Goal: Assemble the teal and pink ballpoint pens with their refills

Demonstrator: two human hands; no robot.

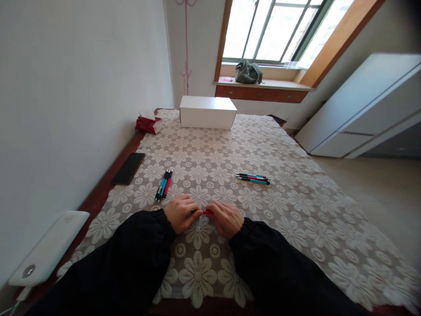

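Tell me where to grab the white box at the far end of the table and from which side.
Take the white box by its two short ends, hands coming in from left and right. It lies long side toward the person, closed, with a flat top and no handle showing. The red tissue pack sits near its left end, so that hand probably has less room.

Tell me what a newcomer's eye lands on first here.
Both hands meet at the near middle of the flowered lace tablecloth: the left hand and right hand pinch a small red pen between them. Two bunches of pens flank them, one ahead to the left, one to the right. A white box sits at the far edge.
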